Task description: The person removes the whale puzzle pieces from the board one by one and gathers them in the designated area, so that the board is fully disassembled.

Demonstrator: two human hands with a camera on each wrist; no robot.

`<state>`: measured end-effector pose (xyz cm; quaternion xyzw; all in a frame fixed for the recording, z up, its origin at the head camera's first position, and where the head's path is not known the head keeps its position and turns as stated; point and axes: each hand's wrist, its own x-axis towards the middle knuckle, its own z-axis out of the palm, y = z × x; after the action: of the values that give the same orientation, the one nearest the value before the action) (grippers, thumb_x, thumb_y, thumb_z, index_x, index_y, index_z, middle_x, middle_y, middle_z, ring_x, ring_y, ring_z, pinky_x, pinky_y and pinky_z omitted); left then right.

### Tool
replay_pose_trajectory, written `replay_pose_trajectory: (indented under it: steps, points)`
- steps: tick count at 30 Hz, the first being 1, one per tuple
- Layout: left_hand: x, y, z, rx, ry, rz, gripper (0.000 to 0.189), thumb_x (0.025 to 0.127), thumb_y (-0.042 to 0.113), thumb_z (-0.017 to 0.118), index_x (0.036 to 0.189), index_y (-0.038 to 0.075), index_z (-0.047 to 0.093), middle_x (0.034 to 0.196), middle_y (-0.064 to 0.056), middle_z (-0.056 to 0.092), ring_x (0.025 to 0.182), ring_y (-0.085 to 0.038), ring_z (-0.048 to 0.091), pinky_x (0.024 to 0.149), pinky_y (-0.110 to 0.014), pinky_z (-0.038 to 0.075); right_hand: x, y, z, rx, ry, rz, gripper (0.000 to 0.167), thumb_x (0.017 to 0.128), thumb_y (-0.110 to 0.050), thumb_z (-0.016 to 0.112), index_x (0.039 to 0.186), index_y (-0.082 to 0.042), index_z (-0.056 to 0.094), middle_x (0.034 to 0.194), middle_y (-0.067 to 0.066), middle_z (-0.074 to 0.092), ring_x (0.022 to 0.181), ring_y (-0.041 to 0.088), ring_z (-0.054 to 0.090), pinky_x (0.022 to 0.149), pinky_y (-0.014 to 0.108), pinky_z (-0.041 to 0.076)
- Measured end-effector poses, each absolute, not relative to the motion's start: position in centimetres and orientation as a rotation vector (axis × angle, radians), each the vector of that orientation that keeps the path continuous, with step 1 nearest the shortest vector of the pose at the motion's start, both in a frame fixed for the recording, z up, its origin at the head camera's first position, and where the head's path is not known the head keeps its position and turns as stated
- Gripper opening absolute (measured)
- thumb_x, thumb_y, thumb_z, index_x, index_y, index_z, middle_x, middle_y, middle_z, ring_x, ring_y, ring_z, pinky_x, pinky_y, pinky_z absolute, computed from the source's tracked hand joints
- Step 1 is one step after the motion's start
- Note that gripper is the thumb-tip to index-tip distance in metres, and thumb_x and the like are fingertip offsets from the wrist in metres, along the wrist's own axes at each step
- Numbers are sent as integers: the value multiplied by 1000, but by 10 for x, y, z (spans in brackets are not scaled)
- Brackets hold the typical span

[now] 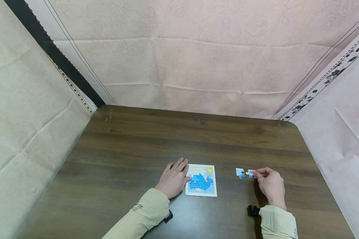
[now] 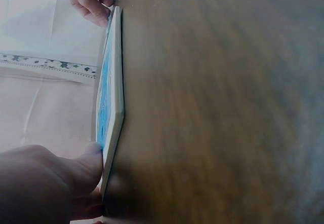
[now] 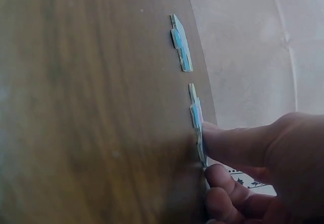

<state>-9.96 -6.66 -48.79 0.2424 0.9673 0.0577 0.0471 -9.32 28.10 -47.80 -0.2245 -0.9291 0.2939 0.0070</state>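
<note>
A square puzzle board [image 1: 201, 196] with a pale frame lies on the table, showing a blue whale and a yellow sun. My left hand [image 1: 174, 177] lies along its left side with fingers extended, the thumb over the frame's edge. Off to the right of the board, my right hand [image 1: 270, 186] pinches a blue-and-pink puzzle piece [image 1: 250, 173] at its right end between thumb and fingers. In the right wrist view that puzzle piece [image 3: 196, 115] sits low over the wood. Just left of it lies another blue puzzle piece [image 1: 239, 172] with a yellow corner.
The dark wooden table [image 1: 131, 146] reaches back to a pale patterned cloth [image 1: 197, 66] hanging behind it. More cloth hangs at the left and right sides. A black wrist device [image 1: 253, 210] shows beside the right sleeve [image 1: 277, 222].
</note>
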Motion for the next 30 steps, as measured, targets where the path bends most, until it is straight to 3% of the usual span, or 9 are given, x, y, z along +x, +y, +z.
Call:
replay_pose_trajectory:
  steps: [30]
  points:
    - [-98,-66,-488,725,2954,160,55,99,45,51,142,10,51,153,-5,38,144,-24,28,112,-48,30,-90,284,-480,-745,-2845,1040,30,93,-31,66,102,-1,69,85,9,64,78,26,53,59,32,41]
